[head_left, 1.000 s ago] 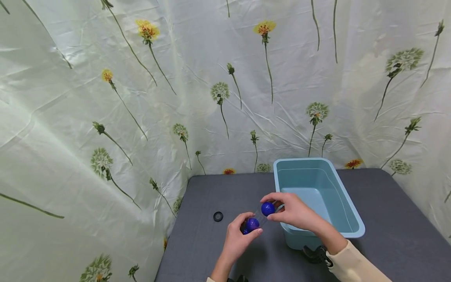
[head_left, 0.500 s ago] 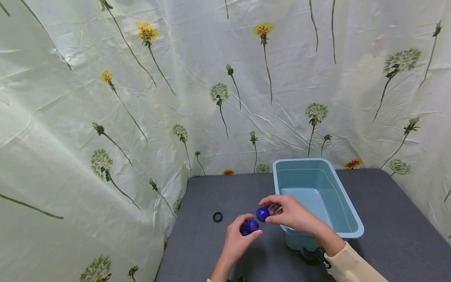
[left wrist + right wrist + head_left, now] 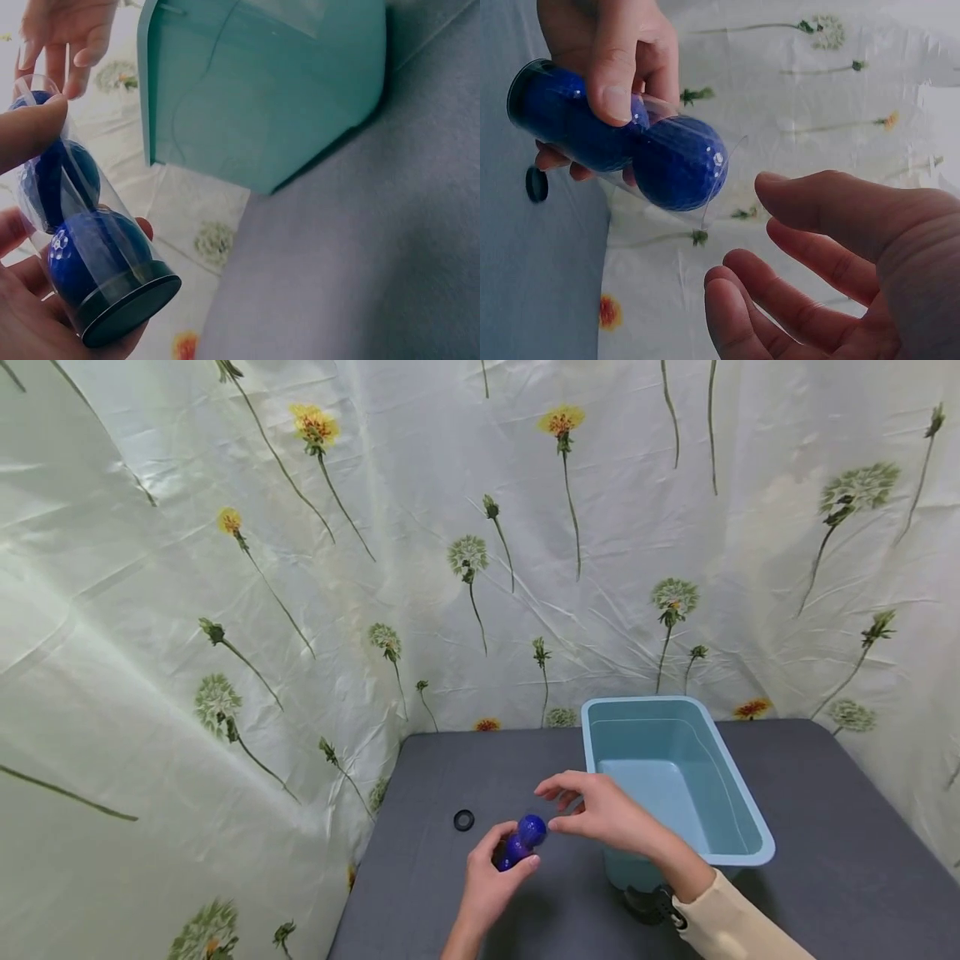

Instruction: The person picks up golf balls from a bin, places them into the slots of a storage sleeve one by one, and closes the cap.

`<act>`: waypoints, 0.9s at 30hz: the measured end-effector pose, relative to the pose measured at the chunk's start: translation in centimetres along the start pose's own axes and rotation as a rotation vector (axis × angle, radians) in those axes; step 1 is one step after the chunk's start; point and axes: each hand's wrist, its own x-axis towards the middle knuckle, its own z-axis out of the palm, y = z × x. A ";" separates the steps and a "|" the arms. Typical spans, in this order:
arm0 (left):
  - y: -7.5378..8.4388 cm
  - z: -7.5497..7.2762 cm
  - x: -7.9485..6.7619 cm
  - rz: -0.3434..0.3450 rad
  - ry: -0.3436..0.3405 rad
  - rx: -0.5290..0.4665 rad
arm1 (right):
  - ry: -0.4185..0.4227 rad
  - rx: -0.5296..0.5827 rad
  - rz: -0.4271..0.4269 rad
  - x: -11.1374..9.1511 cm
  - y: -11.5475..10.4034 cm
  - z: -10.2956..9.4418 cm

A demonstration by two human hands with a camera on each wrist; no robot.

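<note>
My left hand (image 3: 486, 881) holds a clear plastic tube (image 3: 112, 199) above the table, thumb on one side and fingers round the other. Inside it three dimpled blue golf balls sit in a row; the outermost ball (image 3: 681, 163) lies just within the tube's uncapped rim. A black cap (image 3: 131, 307) closes the opposite end. Just off the uncapped end is my right hand (image 3: 611, 817), its fingers loosely bent and nothing between them. A second round black cap (image 3: 463, 820) lies on the table to the left of the tube.
A light blue plastic bin (image 3: 720, 777) stands on the dark grey table (image 3: 435, 777), right behind my right hand and forearm. Behind the table hangs a pale curtain (image 3: 420, 568) printed with dandelions. A black strap (image 3: 652, 906) is on my right wrist.
A blue golf ball pinched by my right hand has gone into the tube, and those fingers have let go. My left hand has shifted slightly left and down with the tube.
</note>
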 end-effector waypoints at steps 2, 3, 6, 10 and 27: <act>-0.2 -0.6 -0.4 -0.017 0.034 0.000 | -0.013 -0.007 -0.015 0.7 -0.3 0.5; -0.3 -1.0 -0.7 -0.027 0.053 0.002 | -0.021 -0.007 -0.022 1.1 -0.4 0.9; -0.4 -2.0 -1.5 -0.061 0.118 0.014 | -0.034 -0.008 -0.040 2.2 -0.7 2.0; -0.6 -3.3 -2.5 -0.090 0.195 0.004 | -0.027 -0.011 -0.027 3.5 -0.7 3.7; -0.4 -6.0 -6.5 -0.008 0.352 -0.038 | -0.007 -0.078 0.055 9.9 1.5 11.7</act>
